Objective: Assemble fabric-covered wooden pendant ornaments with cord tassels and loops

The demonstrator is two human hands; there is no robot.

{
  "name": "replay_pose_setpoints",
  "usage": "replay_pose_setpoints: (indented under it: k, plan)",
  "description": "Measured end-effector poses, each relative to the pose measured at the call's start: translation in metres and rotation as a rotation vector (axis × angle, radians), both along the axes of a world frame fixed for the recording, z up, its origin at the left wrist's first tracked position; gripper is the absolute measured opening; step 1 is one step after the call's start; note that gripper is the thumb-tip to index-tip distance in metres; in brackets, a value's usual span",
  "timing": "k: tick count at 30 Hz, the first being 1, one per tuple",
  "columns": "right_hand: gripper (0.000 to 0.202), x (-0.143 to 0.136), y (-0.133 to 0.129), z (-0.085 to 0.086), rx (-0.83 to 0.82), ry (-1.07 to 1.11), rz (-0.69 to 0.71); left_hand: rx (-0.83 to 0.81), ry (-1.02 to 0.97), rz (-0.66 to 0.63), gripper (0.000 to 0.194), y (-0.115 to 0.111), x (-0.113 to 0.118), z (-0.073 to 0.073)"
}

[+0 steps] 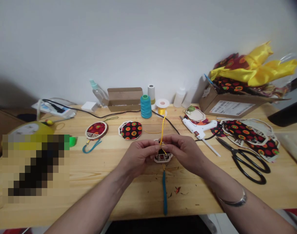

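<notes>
My left hand (144, 150) and my right hand (181, 149) meet at the middle of the table, both closed, fingertips pinching a yellow cord (163, 125). The cord stands up above the fingers, and a thin end pokes out between them. Just under my hands lies a pale lattice-framed ornament (162, 160) with a dark centre, partly covered by the fingers. From its lower edge a yellow loop leads to a teal tassel (165, 193) lying straight toward me. Behind stands a white spool (162, 103) of yellow cord.
A teal thread cone (145, 107) stands behind my hands. At right are a white glue gun (199, 127), black scissors (246, 159), patterned fabric pieces (246, 130) and a fabric-filled box (231, 100). A round ornament (96, 130) and a patterned piece (131, 130) lie at left.
</notes>
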State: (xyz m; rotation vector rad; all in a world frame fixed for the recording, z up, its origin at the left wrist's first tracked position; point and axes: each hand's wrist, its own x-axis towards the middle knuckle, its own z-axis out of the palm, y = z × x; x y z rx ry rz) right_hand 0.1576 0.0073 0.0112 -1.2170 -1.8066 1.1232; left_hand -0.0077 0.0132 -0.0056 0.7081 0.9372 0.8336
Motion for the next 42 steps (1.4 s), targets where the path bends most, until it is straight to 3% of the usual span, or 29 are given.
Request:
replay_pose_setpoints:
  k: [12, 17, 20, 26, 29, 37, 42]
  plan:
    - [0.018, 0.002, -0.001, 0.004, 0.036, -0.177, -0.145, 0.042, 0.031, 0.063, 0.012, 0.002, 0.001, 0.002]
    - [0.016, -0.005, -0.008, 0.005, 0.074, -0.117, -0.105, 0.062, 0.058, 0.087, 0.013, 0.0, 0.003, 0.005]
    - [0.013, -0.01, -0.017, 0.002, 0.232, -0.232, -0.077, 0.058, 0.077, 0.084, 0.013, 0.0, 0.003, 0.003]
    - [0.019, -0.017, -0.028, -0.013, 0.756, -0.62, -0.022, 0.034, 0.094, 0.082, 0.014, 0.001, 0.002, -0.001]
    - [0.018, -0.02, -0.03, -0.015, 0.925, -0.778, -0.035, -0.011, 0.054, 0.105, 0.015, 0.0, 0.003, 0.001]
    - [0.015, -0.026, -0.033, -0.013, 1.009, -0.896, -0.023, -0.172, -0.089, 0.041, 0.017, 0.0, 0.004, 0.004]
    - [0.018, -0.019, -0.028, -0.009, 0.982, -0.736, -0.02, -0.149, -0.095, 0.061, 0.017, 0.001, 0.003, 0.003]
